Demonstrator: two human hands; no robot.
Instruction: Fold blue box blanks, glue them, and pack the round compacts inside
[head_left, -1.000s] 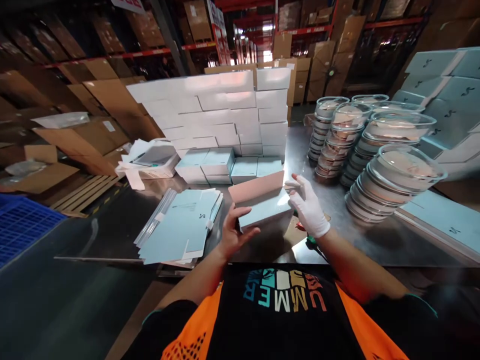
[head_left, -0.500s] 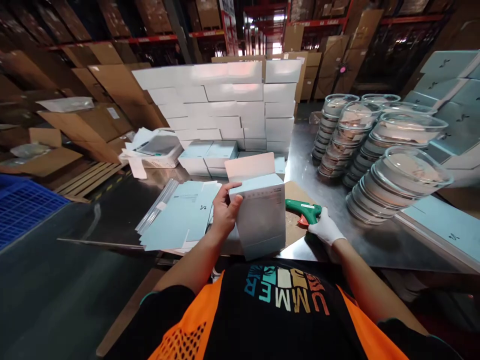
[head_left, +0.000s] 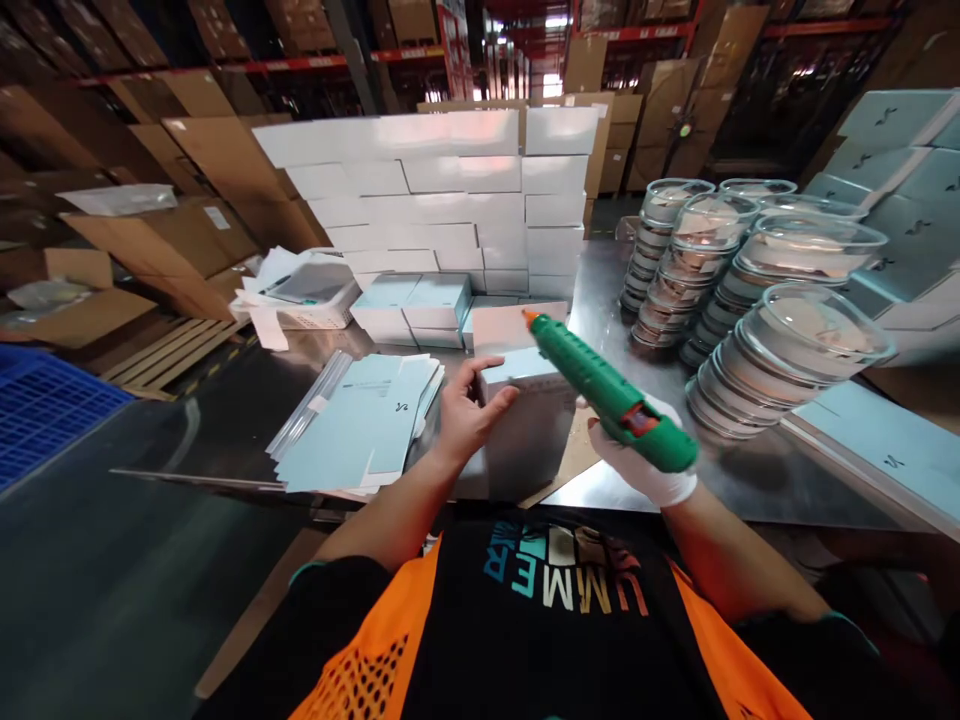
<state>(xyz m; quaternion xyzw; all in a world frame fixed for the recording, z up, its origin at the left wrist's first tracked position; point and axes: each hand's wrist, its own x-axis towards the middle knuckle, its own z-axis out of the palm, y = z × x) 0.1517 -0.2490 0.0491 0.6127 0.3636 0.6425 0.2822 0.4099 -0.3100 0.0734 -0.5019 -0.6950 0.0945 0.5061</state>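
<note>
- On the steel table (head_left: 750, 490), just before the person's chest, an open pale blue carton (head_left: 529, 430) stands upright with its lid flap raised.
- Bare left hand (head_left: 465, 415) is clamped on the carton's left top edge, thumb over the rim.
- White-gloved right hand (head_left: 645, 465) is closed around a green glue gun (head_left: 611, 392), its orange nozzle above the flap.
- Flat carton blanks (head_left: 360, 430) lie left of the carton; stacked clear lidded bowls (head_left: 757, 330) stand to the right.
</note>
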